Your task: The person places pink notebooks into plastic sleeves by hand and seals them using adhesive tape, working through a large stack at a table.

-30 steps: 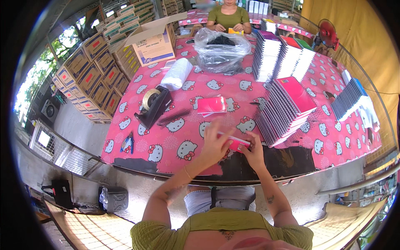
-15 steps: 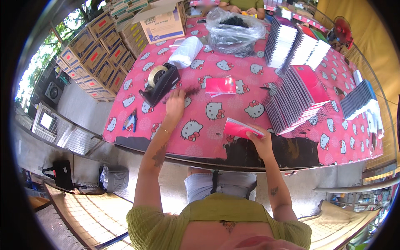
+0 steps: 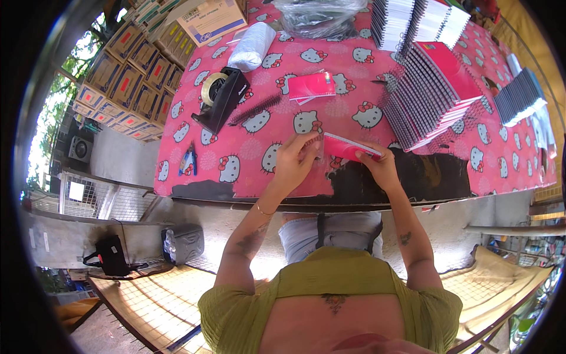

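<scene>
My right hand (image 3: 382, 168) grips a small pink notebook (image 3: 349, 146) by its right end, thumb on top, above the near part of the table. At the notebook's left edge, my left hand (image 3: 295, 158) is closed in a pinch on a thin, dark spiral binding coil (image 3: 320, 148), only partly visible between the fingers. More dark coils (image 3: 256, 110) lie beside a black tape dispenser (image 3: 224, 100). Beyond my hands rest a few pink notebooks (image 3: 311, 87). To the right rises a stack of pink spiral-bound notebooks (image 3: 433, 97).
Blue-handled pliers (image 3: 188, 160) lie at the left. A white plastic roll (image 3: 252, 47), a clear bag (image 3: 321, 17) and a carton (image 3: 212, 20) stand farther back. White spiral-bound stacks (image 3: 392, 23) and a dark-spined stack (image 3: 519, 97) are rightward. The pink tablecloth (image 3: 259, 177) is torn near the front edge.
My left hand has moved from the coils beside the tape dispenser rightward to the notebook's left edge. My right hand still holds the notebook. The view has tilted downward.
</scene>
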The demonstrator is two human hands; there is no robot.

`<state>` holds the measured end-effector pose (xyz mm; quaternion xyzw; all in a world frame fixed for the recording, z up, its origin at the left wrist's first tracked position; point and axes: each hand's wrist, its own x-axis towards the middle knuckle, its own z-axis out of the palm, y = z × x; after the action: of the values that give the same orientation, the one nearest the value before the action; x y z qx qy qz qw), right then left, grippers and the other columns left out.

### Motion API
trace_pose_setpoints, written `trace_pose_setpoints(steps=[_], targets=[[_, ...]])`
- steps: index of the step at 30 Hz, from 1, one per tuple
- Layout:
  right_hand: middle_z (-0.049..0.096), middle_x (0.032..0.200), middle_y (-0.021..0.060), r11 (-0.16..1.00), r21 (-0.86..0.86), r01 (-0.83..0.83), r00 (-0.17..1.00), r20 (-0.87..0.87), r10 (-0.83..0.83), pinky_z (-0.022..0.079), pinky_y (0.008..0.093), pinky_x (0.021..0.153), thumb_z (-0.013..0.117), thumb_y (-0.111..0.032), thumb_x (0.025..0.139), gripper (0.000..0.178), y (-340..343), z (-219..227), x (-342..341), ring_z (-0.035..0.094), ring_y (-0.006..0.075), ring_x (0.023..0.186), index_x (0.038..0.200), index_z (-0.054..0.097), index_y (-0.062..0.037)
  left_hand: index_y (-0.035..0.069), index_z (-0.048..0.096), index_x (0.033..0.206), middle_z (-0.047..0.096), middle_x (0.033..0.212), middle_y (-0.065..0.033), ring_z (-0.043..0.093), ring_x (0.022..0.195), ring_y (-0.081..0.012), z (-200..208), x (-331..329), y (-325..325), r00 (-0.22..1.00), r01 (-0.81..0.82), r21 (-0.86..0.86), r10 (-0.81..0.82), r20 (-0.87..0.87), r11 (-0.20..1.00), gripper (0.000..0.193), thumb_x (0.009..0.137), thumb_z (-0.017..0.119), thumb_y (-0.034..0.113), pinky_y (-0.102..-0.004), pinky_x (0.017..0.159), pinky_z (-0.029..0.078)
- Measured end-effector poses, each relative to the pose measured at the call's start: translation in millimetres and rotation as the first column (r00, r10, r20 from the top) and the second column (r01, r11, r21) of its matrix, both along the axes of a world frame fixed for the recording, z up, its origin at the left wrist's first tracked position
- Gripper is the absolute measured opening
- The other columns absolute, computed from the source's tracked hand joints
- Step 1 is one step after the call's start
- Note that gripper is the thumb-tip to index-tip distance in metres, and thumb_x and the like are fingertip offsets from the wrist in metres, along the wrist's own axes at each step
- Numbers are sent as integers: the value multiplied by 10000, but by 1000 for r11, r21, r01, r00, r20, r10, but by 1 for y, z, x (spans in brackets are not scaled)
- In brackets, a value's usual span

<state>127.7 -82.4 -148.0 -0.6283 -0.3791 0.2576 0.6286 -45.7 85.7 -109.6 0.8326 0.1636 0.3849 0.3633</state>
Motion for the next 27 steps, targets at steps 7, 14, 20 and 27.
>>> trace_pose_setpoints(steps=[7, 14, 20, 27], targets=[[704, 1005, 17, 999, 43, -21, 1000, 21, 20, 498, 228, 819, 697, -68, 922, 248, 0, 1, -1, 610, 69, 909, 1162, 695, -2, 25, 699, 1095, 679, 846, -101, 648, 703, -188, 0, 7, 7, 999, -7, 41, 9, -52, 999, 198, 899, 686, 48, -270, 643, 496], [702, 1002, 20, 998, 23, -61, 997, -38, 62, 495, 243, 835, 688, -50, 920, 250, -4, 4, 3, 609, 77, 906, 1165, 690, 1, 31, 652, 1136, 649, 1016, -111, 662, 847, -247, 18, 14, 33, 931, 320, 134, -286, -226, 938, 259, 882, 697, 60, -345, 727, 535], [708, 999, 29, 999, -5, -54, 998, 38, 54, 495, 254, 851, 684, -53, 913, 232, -4, 3, 1, 616, 86, 916, 1137, 699, 3, 50, 634, 1117, 609, 1057, -134, 630, 917, -326, 28, 20, 32, 878, 406, 124, -349, -327, 905, 233, 901, 680, 125, -418, 705, 502], [692, 973, 40, 994, 26, 110, 994, 12, -111, 498, 245, 792, 702, -77, 902, 275, -5, 16, -17, 610, 85, 871, 1161, 686, 15, 45, 494, 1389, 482, 1407, -186, 421, 1348, -370, 25, 32, -1, 929, 142, 613, 109, -353, 777, 604, 918, 610, 405, -593, 1086, 292]])
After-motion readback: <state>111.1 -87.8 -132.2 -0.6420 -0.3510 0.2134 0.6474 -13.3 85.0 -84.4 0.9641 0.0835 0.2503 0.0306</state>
